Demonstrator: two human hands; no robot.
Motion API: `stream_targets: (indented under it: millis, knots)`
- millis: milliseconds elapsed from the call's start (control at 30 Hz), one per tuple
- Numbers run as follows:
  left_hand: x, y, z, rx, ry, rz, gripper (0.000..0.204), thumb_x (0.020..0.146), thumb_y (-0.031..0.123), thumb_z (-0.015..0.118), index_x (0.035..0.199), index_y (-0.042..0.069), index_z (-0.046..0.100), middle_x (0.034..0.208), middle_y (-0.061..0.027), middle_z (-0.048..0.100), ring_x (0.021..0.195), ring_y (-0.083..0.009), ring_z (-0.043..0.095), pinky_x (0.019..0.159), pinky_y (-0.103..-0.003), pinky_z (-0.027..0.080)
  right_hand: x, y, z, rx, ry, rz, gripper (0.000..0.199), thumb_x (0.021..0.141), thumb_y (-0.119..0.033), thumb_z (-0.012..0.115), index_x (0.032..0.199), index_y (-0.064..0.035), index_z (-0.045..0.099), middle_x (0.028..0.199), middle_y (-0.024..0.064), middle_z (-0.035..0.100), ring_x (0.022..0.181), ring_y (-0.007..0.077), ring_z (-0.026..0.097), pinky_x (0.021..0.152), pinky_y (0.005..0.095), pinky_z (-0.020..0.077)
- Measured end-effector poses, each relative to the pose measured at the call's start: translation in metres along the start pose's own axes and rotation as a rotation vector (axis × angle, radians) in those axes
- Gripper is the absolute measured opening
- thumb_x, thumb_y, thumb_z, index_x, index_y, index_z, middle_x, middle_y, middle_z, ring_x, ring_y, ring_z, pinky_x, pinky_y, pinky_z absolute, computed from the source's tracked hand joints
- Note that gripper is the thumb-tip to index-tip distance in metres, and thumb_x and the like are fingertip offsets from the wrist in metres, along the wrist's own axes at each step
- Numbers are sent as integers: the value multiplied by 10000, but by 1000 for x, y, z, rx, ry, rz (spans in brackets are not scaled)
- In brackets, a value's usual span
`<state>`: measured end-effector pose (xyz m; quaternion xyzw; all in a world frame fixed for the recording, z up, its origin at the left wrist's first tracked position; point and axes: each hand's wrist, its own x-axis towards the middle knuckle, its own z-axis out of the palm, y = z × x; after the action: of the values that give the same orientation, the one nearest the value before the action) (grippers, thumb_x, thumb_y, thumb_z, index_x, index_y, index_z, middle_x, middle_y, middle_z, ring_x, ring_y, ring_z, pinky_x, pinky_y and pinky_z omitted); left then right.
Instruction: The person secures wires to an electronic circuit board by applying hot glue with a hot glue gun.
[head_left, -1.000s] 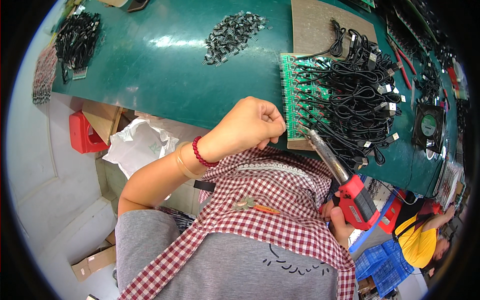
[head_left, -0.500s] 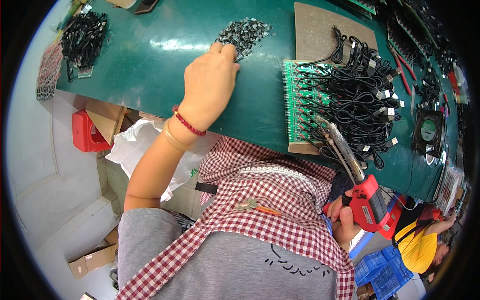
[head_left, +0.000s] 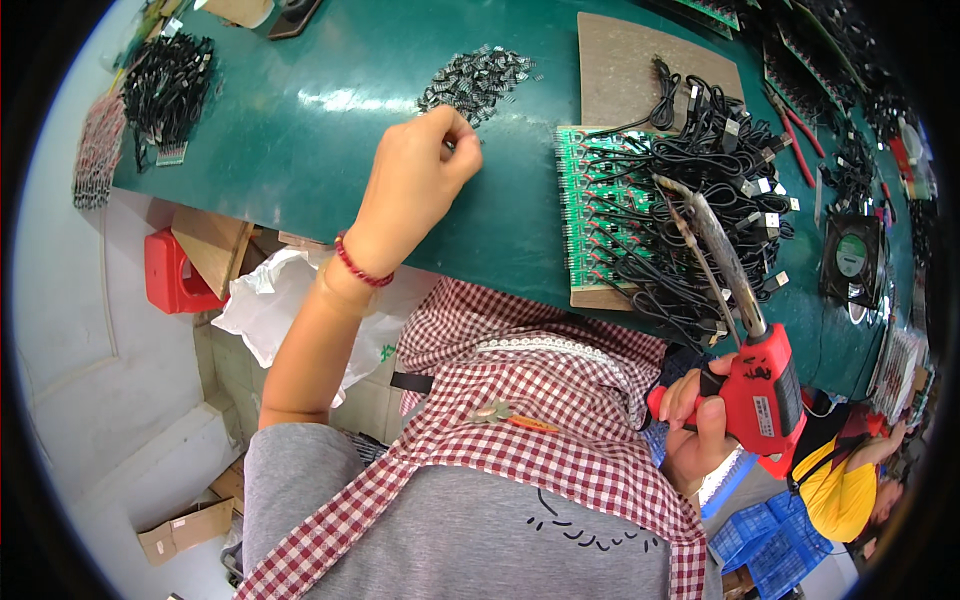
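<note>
My left hand hovers just on the near side of a pile of small black parts with metal pins. Its fingers are curled together, and a dark speck shows between thumb and finger, too small to name. My right hand grips a red soldering gun by its handle. The gun's long metal tip points away from me, over a bundle of black USB cables. The cables' ends meet a row of green circuit boards lying on a board at the table's front edge.
On the green table a brown board lies behind the cables. Red-handled pliers and a small black fan are at the right. Another cable bundle lies far left. A co-worker in yellow is at lower right.
My left hand has drawn back from the pile toward me, its fingers now curled in. My right hand has shifted right and slightly away from me with the soldering gun.
</note>
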<state>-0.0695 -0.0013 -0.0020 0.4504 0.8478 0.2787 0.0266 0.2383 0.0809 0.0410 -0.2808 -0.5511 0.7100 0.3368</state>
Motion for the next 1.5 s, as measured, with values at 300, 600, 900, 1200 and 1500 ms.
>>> stream_targets:
  millis: [300,600,900,1200,1500]
  knots:
    - [-77,89,-7,-1443,-711,-395,94,871,61,552,881,5,478,783,-58,562,606,-82,560,504,-195,459,24,-19,43,-171,-106,307,442,798,38,562,1175,-45,348,819,90,509,752,152,521,709,292,465]
    - [-89,104,0,-1493,-752,-479,123,877,88,563,915,-15,506,750,-54,582,618,-82,573,506,-193,464,17,-12,37,-292,-159,354,439,777,66,593,1168,18,399,845,56,530,751,112,515,693,241,445]
    - [-79,100,-10,-836,-527,-22,45,785,10,585,749,-12,570,686,-30,604,567,-69,556,487,-209,445,18,-6,32,-501,-305,292,197,837,-18,573,1021,-8,502,837,43,545,773,108,529,672,254,440]
    - [-57,58,17,-1138,-760,-648,73,827,57,546,785,-1,536,671,-60,601,494,-56,526,423,-175,407,-19,-5,-15,-360,-135,262,422,879,-184,549,1207,10,367,680,69,461,591,140,435,578,297,417]
    - [-53,60,19,-1087,-758,-609,132,873,97,529,786,-2,536,657,-49,590,480,-51,518,402,-173,402,-53,12,-49,-281,-51,352,485,808,-230,639,1161,19,417,603,69,472,502,145,427,489,279,379]
